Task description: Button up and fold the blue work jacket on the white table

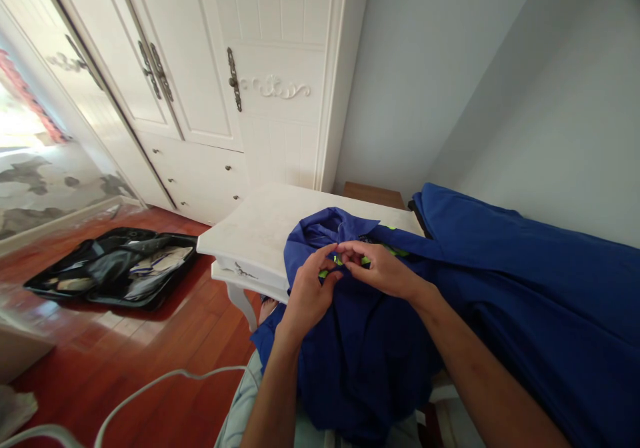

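The fingers of the left hand [311, 289] and the right hand [377, 269] meet almost tip to tip over the blue garment [353, 345]; the right thumb and fingertips sit close together, seemingly pinching a bit of the cloth; the left thumb and forefinger stand apart, a bright green patch [323, 274] showing between them, and I cannot tell whether the other left fingers clasp a fold; both hands are about equally near the meeting point.

The collar-like fold [320, 223] lies just beyond the fingertips and a little left of them, curving over the counter [260, 215]; from it the garment's long axis runs back under both hands towards the person, the body hanging in loose folds between the arms; another green patch [399, 252] lies to the right, nearer the right hand, while the fold's outer curve is nearer the left.

Farther right spreads a broad stretch of blue fabric [540, 255]; whether it is one piece with the garment I cannot tell; well apart to the left, an open suitcase [150, 305] lies on the floor [200, 331]; a white wardrobe [280, 41] stands beyond the counter.
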Motion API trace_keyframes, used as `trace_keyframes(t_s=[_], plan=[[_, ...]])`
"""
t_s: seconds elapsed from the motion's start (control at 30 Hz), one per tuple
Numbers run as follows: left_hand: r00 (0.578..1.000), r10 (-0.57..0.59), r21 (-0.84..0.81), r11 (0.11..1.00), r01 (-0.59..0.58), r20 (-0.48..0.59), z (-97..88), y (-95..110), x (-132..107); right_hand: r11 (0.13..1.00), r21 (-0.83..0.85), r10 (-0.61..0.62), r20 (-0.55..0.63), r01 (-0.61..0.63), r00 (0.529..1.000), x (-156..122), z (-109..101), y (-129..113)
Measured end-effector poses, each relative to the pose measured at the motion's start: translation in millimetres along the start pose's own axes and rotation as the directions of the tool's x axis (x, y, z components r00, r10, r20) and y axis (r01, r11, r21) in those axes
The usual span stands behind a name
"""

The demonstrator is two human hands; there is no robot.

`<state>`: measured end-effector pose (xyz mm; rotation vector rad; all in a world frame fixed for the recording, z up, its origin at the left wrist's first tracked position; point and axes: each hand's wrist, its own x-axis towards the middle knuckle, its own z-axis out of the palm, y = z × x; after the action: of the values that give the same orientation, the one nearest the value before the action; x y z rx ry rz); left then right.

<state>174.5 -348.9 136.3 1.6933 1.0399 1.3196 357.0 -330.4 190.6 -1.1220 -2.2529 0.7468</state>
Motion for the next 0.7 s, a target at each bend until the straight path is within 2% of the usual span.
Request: trace_keyframes(t_s=[0.23,0.3,0.37,0.47,0.57,0.63,0.7], plan=[[0.999,0.038,-0.01,0.999,-0.038,-0.037,2.8,-1.5,1.1,0.989,0.142,0.034,0.029,-0.038,0.999,3.9,-3.2,4.5],[0.998,0.022,0.002,1.0,-0.022,-0.065,3.6,-2.2,2.1,0.991,0.131,0.04,-0.042,-0.034,0.998,4.8,1.4,7.2],[0.995,-0.015,-0.02,1.0,0.014,-0.098,4.4,-1.5,3.2,0.999,0.039,0.008,-0.193,-0.001,0.981,4.3,9.8,6.4],[0.991,-0.058,-0.1,0.994,0.045,-0.123,4.8,2.4,4.0,0.978,-0.188,-0.158,-0.375,0.092,0.913,0.5,25.8,-2.4],[0.99,-0.036,-0.13,0.991,0.018,-0.139,4.1,6.8,3.1,0.939,-0.324,-0.257,-0.436,0.116,0.862,-4.5,37.8,-11.6],[0.989,-0.025,-0.116,0.993,0.009,-0.143,3.5,8.6,1.9,0.949,-0.306,-0.223,-0.471,0.079,0.854,-6.9,40.9,-12.6],[0.99,-0.034,-0.106,0.994,0.019,-0.136,3.5,9.3,0.8,0.98,-0.197,-0.125,-0.485,0.031,0.865,-8.5,41.1,-9.1]])
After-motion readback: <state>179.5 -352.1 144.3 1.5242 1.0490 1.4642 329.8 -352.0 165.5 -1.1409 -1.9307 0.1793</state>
